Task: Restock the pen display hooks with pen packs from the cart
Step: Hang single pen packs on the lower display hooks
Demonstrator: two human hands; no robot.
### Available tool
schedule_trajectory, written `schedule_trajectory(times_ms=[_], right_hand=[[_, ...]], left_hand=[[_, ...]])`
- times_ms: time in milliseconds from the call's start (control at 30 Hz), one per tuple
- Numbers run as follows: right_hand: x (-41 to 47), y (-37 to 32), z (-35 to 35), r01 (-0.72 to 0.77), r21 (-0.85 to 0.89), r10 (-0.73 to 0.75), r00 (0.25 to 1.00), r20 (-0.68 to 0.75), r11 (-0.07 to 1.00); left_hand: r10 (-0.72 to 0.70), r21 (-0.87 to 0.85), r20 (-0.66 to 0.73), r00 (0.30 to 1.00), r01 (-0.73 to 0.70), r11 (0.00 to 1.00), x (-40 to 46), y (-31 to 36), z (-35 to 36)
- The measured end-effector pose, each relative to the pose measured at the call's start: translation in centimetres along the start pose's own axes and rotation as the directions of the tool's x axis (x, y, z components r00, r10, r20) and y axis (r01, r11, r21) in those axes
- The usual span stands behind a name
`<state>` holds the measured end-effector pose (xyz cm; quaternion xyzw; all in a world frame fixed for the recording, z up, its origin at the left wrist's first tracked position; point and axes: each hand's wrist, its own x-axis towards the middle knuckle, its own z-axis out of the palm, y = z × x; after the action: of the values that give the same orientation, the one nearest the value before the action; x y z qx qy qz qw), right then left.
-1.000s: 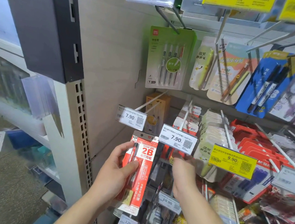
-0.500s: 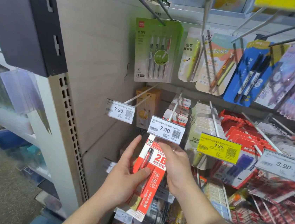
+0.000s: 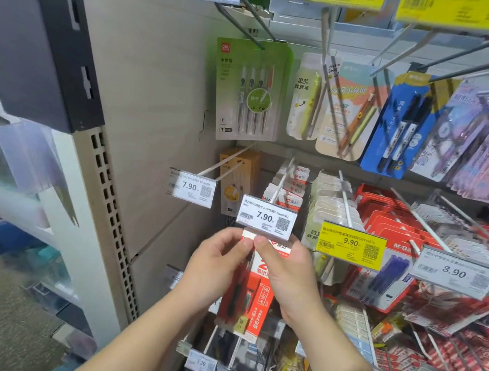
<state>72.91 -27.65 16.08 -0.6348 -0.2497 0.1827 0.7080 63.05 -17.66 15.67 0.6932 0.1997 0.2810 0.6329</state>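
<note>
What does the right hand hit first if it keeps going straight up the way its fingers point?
Likely the white 7.90 price tag: the right hand pinches the top of the red pen pack just beneath it. Depth is unclear; it could pass in front.

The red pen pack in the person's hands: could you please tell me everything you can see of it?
The red pen pack is a long, narrow card, red and white with white lettering and a black-and-red pen under a clear blister. It hangs nearly upright, tilted slightly, its white top just below the white 7.90 price tag. The left hand and right hand pinch its top corners, covering its middle. Whether it is on the hook cannot be told.
</note>
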Motion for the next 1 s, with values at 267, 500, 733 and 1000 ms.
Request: schedule_trajectory(times_ms=[267,500,733,1000], right_hand=[[1.0,0.2,0.3,-0.011,0.018,0.013,0.995,-0.101,1.0],[1.9,0.0,0.4,-0.048,0.058,0.054,0.992,-0.116,0.997],[2.6,0.2,0.1,-0.085,0.013,0.086,0.993,-0.078,0.996],[2.4,1.4,-2.1,-0.063,-0.342,0.018,0.991,-0.134,0.938]], left_hand=[[-0.026,-0.061,-0.034,0.999,0.024,0.998,1.4,0.4,0.8],[-0.051,-0.079,-0.078,0.996,0.044,0.996,2.0,1.1,1.6],[-0.072,-0.089,-0.096,0.993,0.064,0.994,2.5,1.7,1.8],[-0.086,-0.025,-0.105,0.991,0.084,0.996,3.9,0.9,2.3]])
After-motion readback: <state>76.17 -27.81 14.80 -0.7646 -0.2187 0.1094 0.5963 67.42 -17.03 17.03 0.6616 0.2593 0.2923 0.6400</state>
